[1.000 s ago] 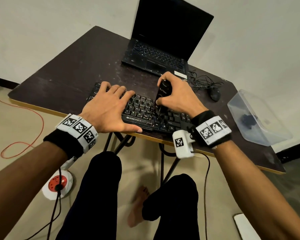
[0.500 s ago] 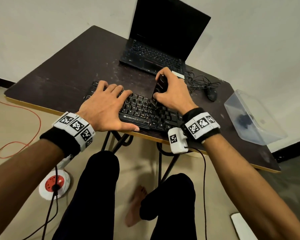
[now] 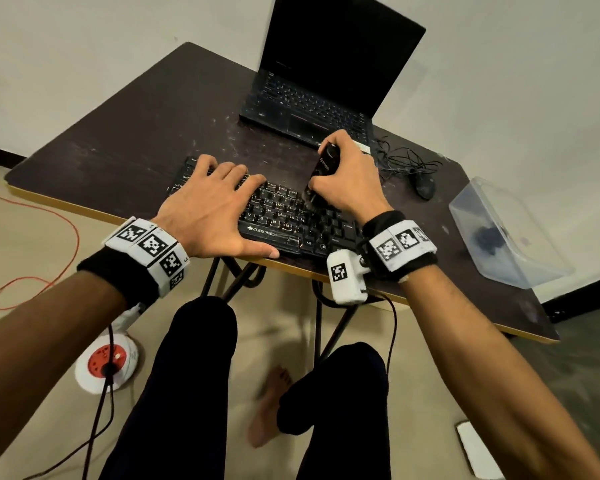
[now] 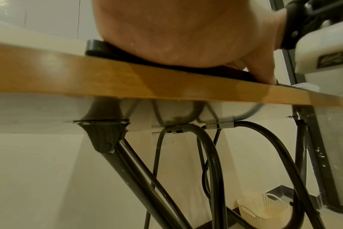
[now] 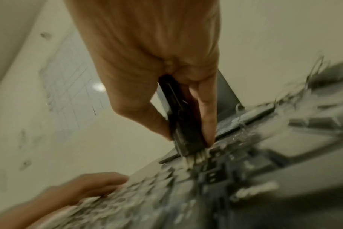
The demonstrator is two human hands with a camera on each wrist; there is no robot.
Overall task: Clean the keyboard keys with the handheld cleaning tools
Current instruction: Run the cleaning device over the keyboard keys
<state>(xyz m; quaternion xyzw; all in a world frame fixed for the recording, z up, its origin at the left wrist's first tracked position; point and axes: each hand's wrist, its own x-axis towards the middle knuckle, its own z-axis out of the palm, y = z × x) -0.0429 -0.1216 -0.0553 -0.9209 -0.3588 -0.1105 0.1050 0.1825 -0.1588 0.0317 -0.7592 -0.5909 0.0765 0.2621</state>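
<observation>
Two hands: both are on the keyboard (image 3: pixel 278 216), which lies along the near edge of the counter (image 3: pixel 125 143).
Right grip: your right hand (image 3: pixel 350 178) is curled round the brush (image 3: pixel 323 168), thumb on one side and fingers on the other, seen plainly in the right wrist view.
Brush axis: near upright, top tipped away from you toward the laptop (image 3: pixel 326 84); the bristles (image 5: pixel 196 156) point down and touch the keys just left of your right hand.
Left grip: your left hand (image 3: pixel 208 209) lies flat with fingers straight and spread over the keyboard's left end, thumb along its front edge; it holds nothing and pins the board.
Keyboard axis: its length runs left to right across you, so key rows run sideways from the bristles.
Where the work lies: uncovered keys sit between your two hands and under your right wrist; the left-end keys are hidden beneath your left palm.
Nearer hand: the right, since the tool is already in it.
Judgement: the next stroke likely follows a row sideways; keep the brush steep so the bristles reach between keys.
Blur: the right wrist view smears, so bristle depth cannot be read.
</observation>
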